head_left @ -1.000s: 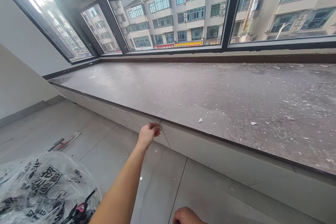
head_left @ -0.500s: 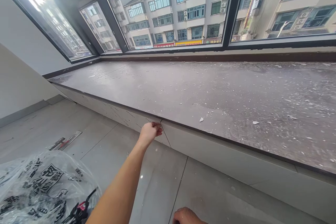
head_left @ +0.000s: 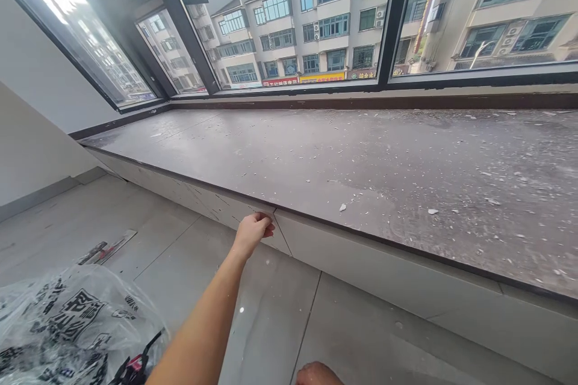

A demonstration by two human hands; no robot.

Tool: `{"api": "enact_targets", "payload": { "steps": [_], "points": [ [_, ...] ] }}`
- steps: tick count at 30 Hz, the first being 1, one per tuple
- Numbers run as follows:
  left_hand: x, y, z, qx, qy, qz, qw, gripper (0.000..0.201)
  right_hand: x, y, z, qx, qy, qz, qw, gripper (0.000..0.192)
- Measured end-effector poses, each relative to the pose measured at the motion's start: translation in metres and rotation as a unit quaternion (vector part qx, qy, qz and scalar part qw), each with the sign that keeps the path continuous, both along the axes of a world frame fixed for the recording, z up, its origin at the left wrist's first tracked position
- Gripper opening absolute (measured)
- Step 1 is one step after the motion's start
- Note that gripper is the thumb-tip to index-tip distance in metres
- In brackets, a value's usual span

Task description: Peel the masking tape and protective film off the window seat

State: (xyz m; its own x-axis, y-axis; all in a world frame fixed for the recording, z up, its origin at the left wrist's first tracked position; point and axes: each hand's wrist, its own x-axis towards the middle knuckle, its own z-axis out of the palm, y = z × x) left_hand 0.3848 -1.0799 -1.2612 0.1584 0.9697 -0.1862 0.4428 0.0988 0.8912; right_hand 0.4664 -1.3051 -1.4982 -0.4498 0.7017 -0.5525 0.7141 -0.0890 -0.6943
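My left hand (head_left: pixel 250 233) reaches out at arm's length to the grey tiled riser (head_left: pixel 361 264) below the dark window ledge (head_left: pixel 316 156). Its fingers are curled and pinched together at the top of the slanted joint (head_left: pixel 280 237) between two riser tiles, just under the ledge's edge. Whether anything small sits between the fingertips is not visible. Only the knuckles of my right hand (head_left: pixel 316 375) show at the bottom edge, low over the floor tiles; its fingers are hidden.
The ledge is dusty and strewn with white chips. A clear plastic bag (head_left: pixel 67 325) with black print lies at the lower left, a red and black tool (head_left: pixel 135 364) beside it. A flat trowel-like tool (head_left: pixel 106 246) lies on the floor. Large windows (head_left: pixel 289 24) run behind the ledge.
My left hand stays pinched at the tile joint. The view has shifted slightly, and my right hand shows less at the bottom edge.
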Motion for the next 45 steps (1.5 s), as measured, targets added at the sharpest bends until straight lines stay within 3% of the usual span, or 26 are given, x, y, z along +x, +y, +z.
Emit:
{"api": "enact_targets", "payload": {
  "steps": [4,8,14,18,22,24,26,28,30,33,36,38,40,45],
  "points": [
    [-0.009,-0.002,0.000,0.002,0.020,-0.024,1.000,0.023,0.007,0.002,-0.002,0.021,0.016,-0.009,1.000,0.026],
    [-0.006,-0.004,0.001,0.022,0.062,-0.042,0.997,0.032,0.005,0.002,-0.019,0.033,0.008,0.005,0.999,0.029],
    [0.005,0.001,-0.001,0.043,0.083,-0.023,0.995,0.021,-0.004,-0.004,-0.039,0.043,-0.004,0.002,0.999,0.029],
    [0.006,0.002,-0.004,0.065,0.080,0.001,0.995,0.017,0.002,-0.002,-0.024,0.039,0.022,-0.025,0.999,0.027],
    [0.002,0.003,-0.009,0.078,0.074,0.014,0.994,0.017,0.013,0.028,0.021,0.100,0.075,-0.135,0.983,0.030],
    [-0.002,0.004,-0.011,0.078,0.065,0.009,0.995,0.016,0.016,0.058,0.053,0.144,0.150,-0.245,0.947,0.027],
    [-0.006,0.005,-0.013,0.075,0.052,-0.003,0.996,0.016,0.015,0.093,0.087,0.134,0.250,-0.358,0.889,0.024],
    [-0.010,0.005,-0.015,0.073,0.038,-0.018,0.996,0.017,0.009,0.127,0.120,0.076,0.363,-0.453,0.811,0.023],
    [-0.013,0.004,-0.016,0.077,0.027,-0.031,0.996,0.017,0.001,0.156,0.148,-0.006,0.465,-0.522,0.715,0.025],
    [-0.015,0.002,-0.016,0.090,0.025,-0.038,0.995,0.017,-0.012,0.185,0.175,-0.120,0.553,-0.570,0.595,0.020],
    [-0.018,-0.002,-0.016,0.083,0.030,-0.040,0.995,0.016,-0.020,0.203,0.185,-0.175,0.615,-0.574,0.511,0.010],
    [-0.021,-0.003,-0.014,0.081,0.040,-0.050,0.995,0.018,-0.024,0.210,0.185,-0.183,0.634,-0.583,0.473,0.007],
    [-0.026,-0.004,-0.013,0.099,0.072,-0.055,0.991,0.023,-0.027,0.214,0.182,-0.165,0.630,-0.606,0.457,0.008],
    [-0.029,0.007,-0.006,0.108,0.140,-0.035,0.984,0.034,-0.039,0.213,0.173,-0.109,0.625,-0.616,0.466,0.011]
  ]
}}
